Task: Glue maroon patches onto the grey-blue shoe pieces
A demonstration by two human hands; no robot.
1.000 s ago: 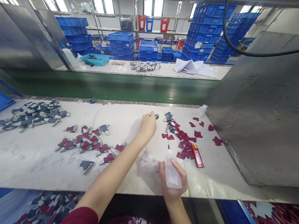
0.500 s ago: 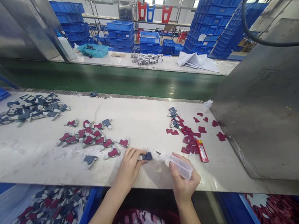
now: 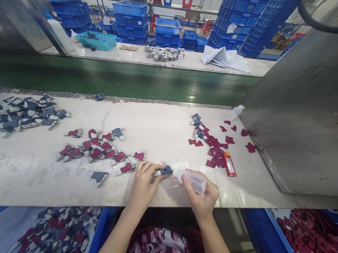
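Observation:
My left hand pinches a small dark blue-grey and white plastic part just above the table. In my right hand is a translucent squeeze bottle, tilted so that its nozzle points left at the part. The nozzle tip is at the part's right end; whether they touch I cannot tell. Left of my left hand lie similar parts with maroon faces, and one blue-grey part lies nearer the edge. Several loose maroon pieces are scattered beyond my right hand, beside a red lighter.
A heap of blue-grey parts covers the far left. Bins of finished-looking parts and maroon pieces stand below the table edge. A metal panel bounds the right; a green conveyor belt runs behind.
My right hand has brought the bottle left, so its nozzle has closed the gap to the part. My left hand still holds the part. The camera view has tipped downward.

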